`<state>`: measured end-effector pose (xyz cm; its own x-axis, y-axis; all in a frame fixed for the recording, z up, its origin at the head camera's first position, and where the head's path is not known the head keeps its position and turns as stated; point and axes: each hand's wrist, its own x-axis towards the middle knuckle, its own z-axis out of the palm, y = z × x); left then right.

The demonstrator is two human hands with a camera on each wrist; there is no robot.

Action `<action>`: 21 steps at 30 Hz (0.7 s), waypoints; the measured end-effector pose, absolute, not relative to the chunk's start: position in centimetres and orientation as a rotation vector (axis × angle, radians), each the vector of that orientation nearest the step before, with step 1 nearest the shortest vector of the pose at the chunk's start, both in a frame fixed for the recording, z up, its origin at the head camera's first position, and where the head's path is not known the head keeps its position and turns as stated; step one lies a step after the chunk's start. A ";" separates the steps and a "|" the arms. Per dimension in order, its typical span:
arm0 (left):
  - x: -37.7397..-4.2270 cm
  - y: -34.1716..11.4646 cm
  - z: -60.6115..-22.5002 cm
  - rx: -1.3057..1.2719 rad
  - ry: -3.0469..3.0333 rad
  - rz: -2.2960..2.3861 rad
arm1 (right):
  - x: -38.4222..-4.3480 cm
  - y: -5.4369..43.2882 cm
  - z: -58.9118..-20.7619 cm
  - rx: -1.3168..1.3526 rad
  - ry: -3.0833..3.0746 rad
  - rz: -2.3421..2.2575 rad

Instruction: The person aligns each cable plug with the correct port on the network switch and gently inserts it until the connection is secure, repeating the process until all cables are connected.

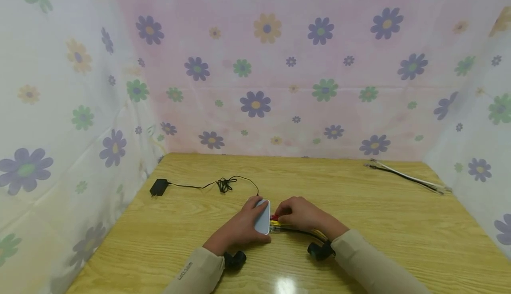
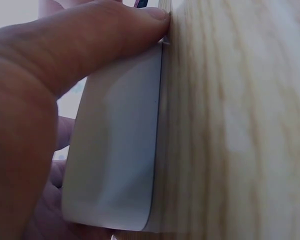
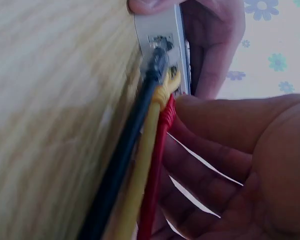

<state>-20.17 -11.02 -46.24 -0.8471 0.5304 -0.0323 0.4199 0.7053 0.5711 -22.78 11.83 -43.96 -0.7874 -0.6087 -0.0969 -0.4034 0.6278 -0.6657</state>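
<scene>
A small white network box (image 1: pixel 262 219) with a row of ports lies on the table. My left hand (image 1: pixel 241 224) grips it, fingers over the far side and top, thumb (image 2: pixel 115 30) along the near side. My right hand (image 1: pixel 305 214) is at the box's right side, thumb and fingers pinching the red network cable (image 3: pixel 166 117) by its plug end. A yellow cable (image 3: pixel 152 135) and a black cable (image 3: pixel 122 145) run side by side with it to the ports. The black one's plug sits at a port; the red plug's tip is hidden behind the thumb and yellow cable.
A black power adapter (image 1: pixel 159 187) lies at the left, its thin cord (image 1: pixel 224 185) bundled midway and running to the box's far side. Black and white cables (image 1: pixel 407 177) lie at the back right. Flowered cloth (image 1: pixel 255 63) encloses the wooden table (image 1: pixel 167 241).
</scene>
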 end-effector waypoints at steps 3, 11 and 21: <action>-20.1 -11.1 -46.3 0.755 2.716 0.839 | -23.0 12.2 -43.7 -0.841 2.533 -0.896; -20.1 -11.1 -46.3 0.742 2.707 0.856 | -23.6 13.6 -43.1 -0.826 2.492 -0.859; -20.1 -10.9 -46.1 0.746 2.695 0.864 | -24.8 15.8 -42.8 -0.952 2.516 -0.687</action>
<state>-20.12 -10.90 -46.08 -0.8486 0.5270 -0.0468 0.4014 0.6990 0.5918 -24.83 15.77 -42.81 -0.7066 -0.6894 -0.1591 -0.5128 0.6539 -0.5562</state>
